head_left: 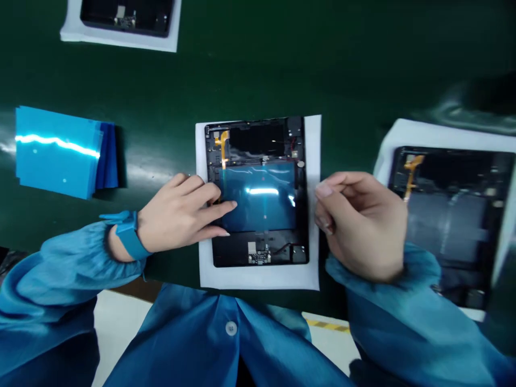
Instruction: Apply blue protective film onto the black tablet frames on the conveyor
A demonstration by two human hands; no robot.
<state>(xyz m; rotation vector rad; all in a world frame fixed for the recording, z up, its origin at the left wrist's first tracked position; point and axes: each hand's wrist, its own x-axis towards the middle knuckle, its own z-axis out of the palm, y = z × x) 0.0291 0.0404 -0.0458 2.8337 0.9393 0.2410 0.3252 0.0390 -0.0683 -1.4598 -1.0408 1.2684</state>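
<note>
Scanning from the left, I see a stack of blue film sheets (60, 151) on the green belt (346, 64), then my left hand (181, 215) flat, fingers spread on the blue film (262, 201) covering the open tablet (258, 191) on its white pad (312, 215); my right hand (360, 223) is loosely curled just beside it, holding nothing I can make out; another open tablet (451, 215) lies further right

Single head view, steeply down onto green belt (363, 64), close (edges blurred, perhaps motion).
</note>
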